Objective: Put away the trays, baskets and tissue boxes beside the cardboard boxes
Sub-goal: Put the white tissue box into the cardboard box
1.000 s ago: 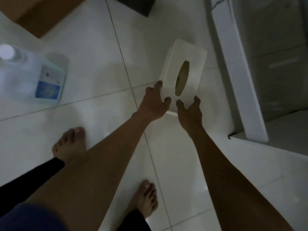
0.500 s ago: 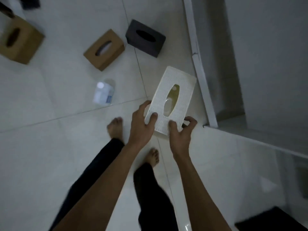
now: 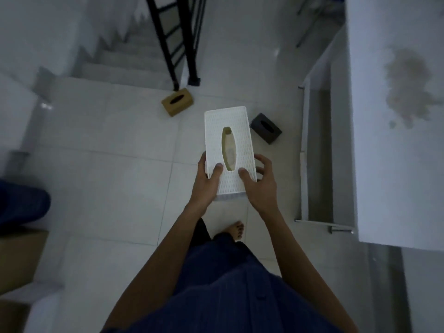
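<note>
The white tissue box (image 3: 213, 131) is held up off the floor (image 3: 108, 164) in both hands, in the middle of the scene, with its perforated top and oval slot facing up and its long side running from near to far. Both hands hold it at its near end. The left grip (image 3: 206, 181) is closed round the box's near left corner: the thumb lies flat on the top face just left of the slot and the fingers wrap the left side. The right grip (image 3: 262, 186) has its thumb pressed on the top face just right of the slot; its fingers are spread and loosely curled by the right side, and whether they all touch the box I cannot tell.

Far beyond the box a brown tissue box (image 3: 177, 101) lies on the floor at the foot of a black railing (image 3: 173, 44), beside a staircase (image 3: 125, 58). A dark tissue box (image 3: 265, 128) lies on the floor just right of the white one's far end. Cardboard boxes (image 3: 19, 255) stand at the near left edge — well apart from the held box. To the right is a white surface (image 3: 396, 188) with a stain on it, and an open drawer (image 3: 319, 152) beside it. One bare foot (image 3: 236, 230) shows below the hands.
</note>
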